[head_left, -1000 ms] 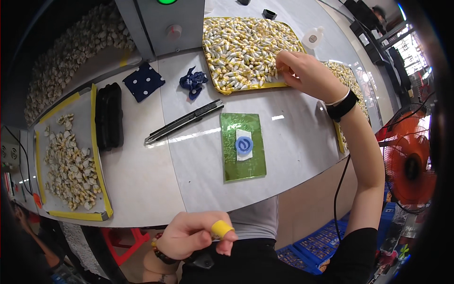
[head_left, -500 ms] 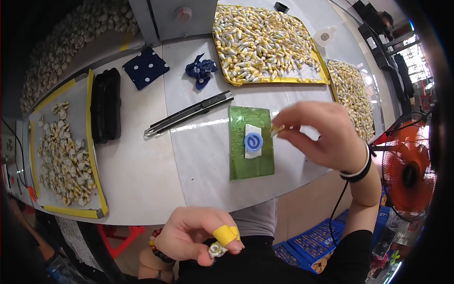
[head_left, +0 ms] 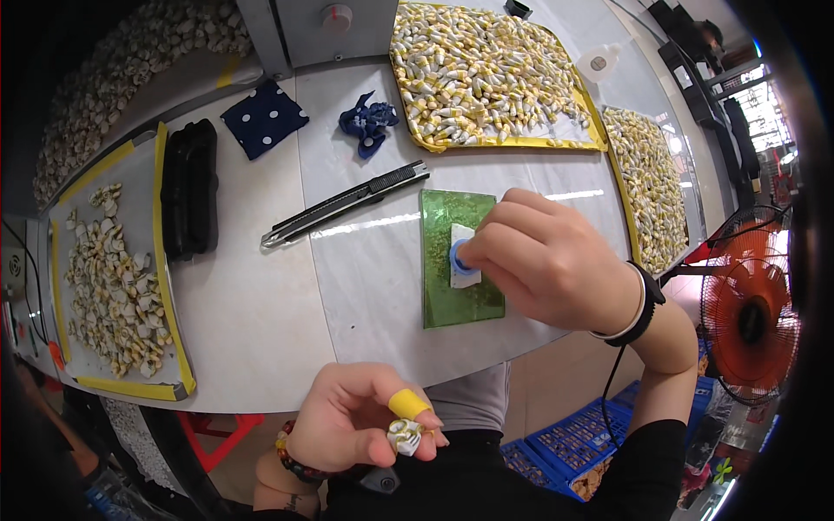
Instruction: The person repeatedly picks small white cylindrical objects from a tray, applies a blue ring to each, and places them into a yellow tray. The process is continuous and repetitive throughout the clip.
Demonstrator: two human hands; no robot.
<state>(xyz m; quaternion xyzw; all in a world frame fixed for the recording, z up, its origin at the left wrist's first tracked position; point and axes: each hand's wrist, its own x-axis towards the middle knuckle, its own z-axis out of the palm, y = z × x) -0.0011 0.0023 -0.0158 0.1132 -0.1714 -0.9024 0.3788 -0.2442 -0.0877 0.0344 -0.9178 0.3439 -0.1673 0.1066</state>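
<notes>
By the front edge of the white worktop (head_left: 243,334), the left hand (head_left: 358,421) pinches a small, folded, white-and-yellow piece (head_left: 404,438) between thumb and fingers, maybe tipped up so its top is easy to reach. Near that edge, the right hand (head_left: 556,256) bunches its fingers at a round blue plastic cup (head_left: 455,263), likely held steady by the flat green slab (head_left: 460,308) underneath; I cannot tell if they pinch anything

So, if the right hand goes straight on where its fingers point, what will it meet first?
Most likely the blue cap on the white pad: the fingertips of the right hand are right at it. Whether they touch it is unclear from this view.
</notes>
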